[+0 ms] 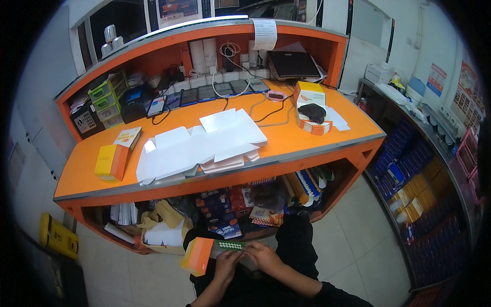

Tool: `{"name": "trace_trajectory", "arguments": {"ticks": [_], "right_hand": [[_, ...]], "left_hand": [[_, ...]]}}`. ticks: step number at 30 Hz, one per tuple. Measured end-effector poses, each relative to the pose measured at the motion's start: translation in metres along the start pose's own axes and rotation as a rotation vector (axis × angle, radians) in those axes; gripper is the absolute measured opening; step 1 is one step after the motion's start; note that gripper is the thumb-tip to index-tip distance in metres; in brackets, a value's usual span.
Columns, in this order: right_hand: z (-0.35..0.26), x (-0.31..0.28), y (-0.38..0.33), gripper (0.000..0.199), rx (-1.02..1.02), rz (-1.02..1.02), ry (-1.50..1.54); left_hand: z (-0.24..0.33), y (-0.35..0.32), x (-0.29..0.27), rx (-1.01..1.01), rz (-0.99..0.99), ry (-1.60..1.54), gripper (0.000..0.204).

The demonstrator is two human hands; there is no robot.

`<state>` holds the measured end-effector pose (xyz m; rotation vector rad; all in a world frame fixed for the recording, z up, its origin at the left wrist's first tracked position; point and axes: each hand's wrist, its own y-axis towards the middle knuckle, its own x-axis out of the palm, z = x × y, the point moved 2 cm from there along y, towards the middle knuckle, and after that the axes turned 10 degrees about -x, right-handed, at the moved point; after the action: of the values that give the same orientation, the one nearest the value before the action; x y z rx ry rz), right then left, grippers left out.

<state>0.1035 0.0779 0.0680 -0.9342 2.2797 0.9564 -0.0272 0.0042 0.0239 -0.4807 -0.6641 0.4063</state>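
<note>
Over my lap, a partly folded cardboard carton [198, 256] shows an orange and yellow end. A green panel with a white pattern runs from it toward my hands. My left hand [227, 265] is closed on the near edge of the carton, with fingers bent and thumb up. My right hand [263, 257] pinches the carton's right end, its fingertips close to those of my left hand. The exact part under the fingertips is hidden. On the orange counter ahead lie flat white carton blanks [197, 146], stacked with the white side up.
A yellow-orange box [110, 162] sits at the counter's left; another yellow and white box [309, 100] stands at the right with a dark item on it. Several phones or tablets [207, 93] line the back. Packets [220, 210] fill the shelf below. A steel-topped side counter [404, 107] runs along the right.
</note>
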Motion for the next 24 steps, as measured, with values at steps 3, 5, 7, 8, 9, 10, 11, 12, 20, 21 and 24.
{"name": "trace_trajectory", "arguments": {"ticks": [3,5,7,8,9,10,11,12,20,21,24], "right_hand": [[-0.003,0.002,-0.001,0.019,0.056,-0.021,0.084],[-0.005,0.004,-0.002,0.028,0.028,-0.159,-0.003],[-0.005,0.002,-0.001,0.042,-0.072,-0.123,-0.012],[-0.005,0.001,0.000,0.050,-0.131,-0.110,-0.016],[-0.001,-0.003,0.001,0.056,-0.078,0.001,0.006],[0.003,-0.007,0.002,0.062,-0.025,0.110,0.029],[0.008,-0.013,0.003,0.069,0.027,0.240,0.042],[0.011,-0.018,0.005,0.065,0.002,0.290,0.045],[0.014,-0.093,0.025,0.039,-0.048,0.698,0.258],[0.006,-0.096,0.029,0.042,-0.057,0.671,0.216],[-0.027,-0.085,0.043,0.049,-0.087,0.429,0.008]], "left_hand": [[0.003,0.000,0.003,0.044,-0.027,-0.055,0.020],[0.008,0.001,0.006,0.095,-0.084,-0.086,0.020],[0.018,0.005,0.006,0.144,0.037,-0.138,0.025],[0.024,0.007,0.006,0.157,0.035,-0.165,0.028],[0.030,0.008,0.007,0.111,-0.016,-0.255,0.027],[0.036,0.009,0.009,0.040,-0.102,-0.340,0.026],[0.041,0.008,0.011,0.005,-0.125,-0.436,0.026],[0.044,0.005,0.016,-0.110,-0.227,-0.551,0.025],[0.095,-0.063,0.056,0.414,-0.305,0.653,0.034],[0.107,-0.069,0.060,0.840,-0.053,0.925,0.047],[0.114,-0.058,0.080,0.902,-0.269,1.043,0.063]]}}
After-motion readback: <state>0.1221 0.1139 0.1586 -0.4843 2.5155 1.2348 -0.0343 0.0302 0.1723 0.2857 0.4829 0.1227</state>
